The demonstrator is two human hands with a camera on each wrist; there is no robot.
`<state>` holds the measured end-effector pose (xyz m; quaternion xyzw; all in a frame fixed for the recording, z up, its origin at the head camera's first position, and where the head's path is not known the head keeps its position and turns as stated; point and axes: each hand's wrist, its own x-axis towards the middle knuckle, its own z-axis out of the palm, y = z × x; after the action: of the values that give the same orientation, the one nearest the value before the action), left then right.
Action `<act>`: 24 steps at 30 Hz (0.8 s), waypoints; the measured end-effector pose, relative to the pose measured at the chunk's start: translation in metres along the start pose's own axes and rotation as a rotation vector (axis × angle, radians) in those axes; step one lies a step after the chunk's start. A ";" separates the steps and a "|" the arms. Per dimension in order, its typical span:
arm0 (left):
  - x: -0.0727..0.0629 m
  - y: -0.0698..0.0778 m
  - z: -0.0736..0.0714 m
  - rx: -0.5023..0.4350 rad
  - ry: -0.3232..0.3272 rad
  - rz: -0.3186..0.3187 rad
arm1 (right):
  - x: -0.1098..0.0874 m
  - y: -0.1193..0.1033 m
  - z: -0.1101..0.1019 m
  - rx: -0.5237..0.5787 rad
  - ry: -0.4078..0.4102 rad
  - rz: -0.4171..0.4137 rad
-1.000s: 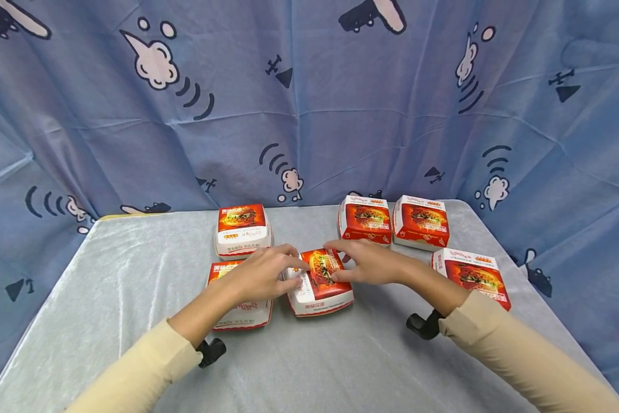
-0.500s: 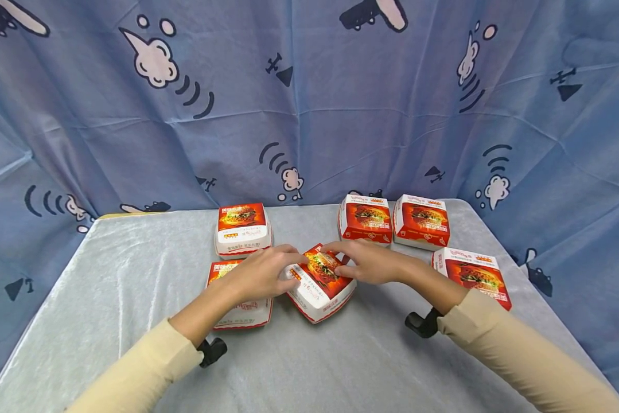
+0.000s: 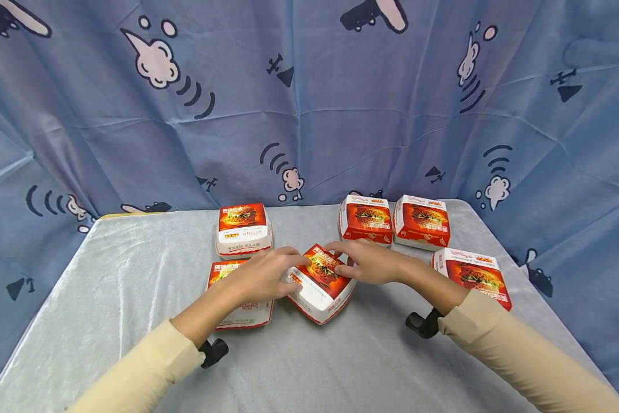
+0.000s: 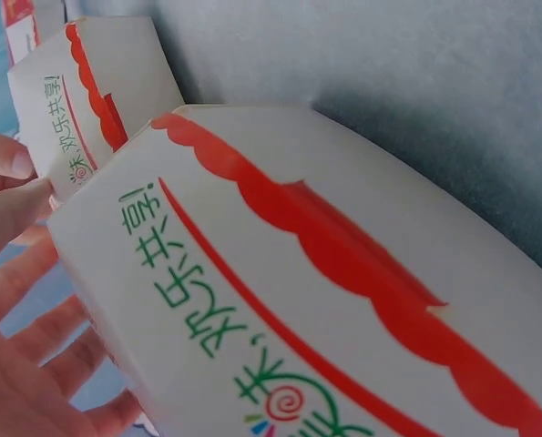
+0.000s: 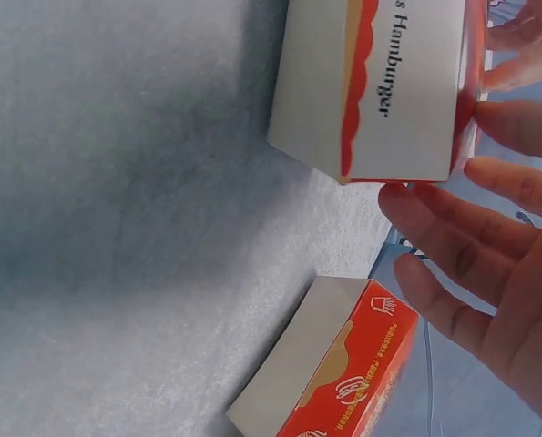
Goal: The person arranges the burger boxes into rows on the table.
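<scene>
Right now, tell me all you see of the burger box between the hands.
The burger box looks like card, closed: white, a red panel with a burger picture on top. One side reads "Hamburger" beside scalloped red trim. It sits askew on the grey cloth; the left hand touches its left side, the right hand its far-right edge.

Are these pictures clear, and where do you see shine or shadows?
Head view: fairly even light, a pale sheen on the left of the grey tablecloth, and the smallest print on the askew hamburger box too fine to read; left wrist view: duller, though green lettering on the near hamburger box is legible; right wrist view: a broad soft shadow beside the askew hamburger box.
</scene>
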<state>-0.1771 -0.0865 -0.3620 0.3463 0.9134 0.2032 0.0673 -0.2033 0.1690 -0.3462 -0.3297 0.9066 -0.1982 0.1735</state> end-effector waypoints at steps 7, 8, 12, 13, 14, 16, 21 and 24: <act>0.001 0.000 0.002 0.017 -0.003 0.012 | -0.001 0.002 0.000 -0.035 0.043 0.003; 0.001 0.000 0.003 0.019 -0.004 0.012 | -0.001 0.002 0.000 -0.041 0.047 0.000; 0.001 0.001 0.003 0.031 -0.010 0.004 | -0.002 0.002 0.001 -0.041 0.049 0.001; 0.001 0.001 0.003 0.032 -0.011 0.002 | -0.002 0.002 0.001 -0.039 0.046 0.007; 0.001 0.002 0.003 0.033 -0.012 0.001 | -0.002 0.002 0.002 -0.040 0.044 0.013; 0.001 0.002 0.003 0.030 -0.013 -0.002 | -0.002 0.003 0.003 -0.044 0.042 0.024; 0.000 0.004 0.000 -0.011 -0.004 -0.027 | -0.002 0.004 0.005 -0.050 0.038 0.030; 0.000 0.005 -0.002 -0.026 0.013 -0.039 | -0.002 0.005 0.005 -0.046 0.035 0.015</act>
<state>-0.1745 -0.0837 -0.3582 0.3260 0.9177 0.2161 0.0700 -0.2023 0.1724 -0.3530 -0.3235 0.9162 -0.1816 0.1514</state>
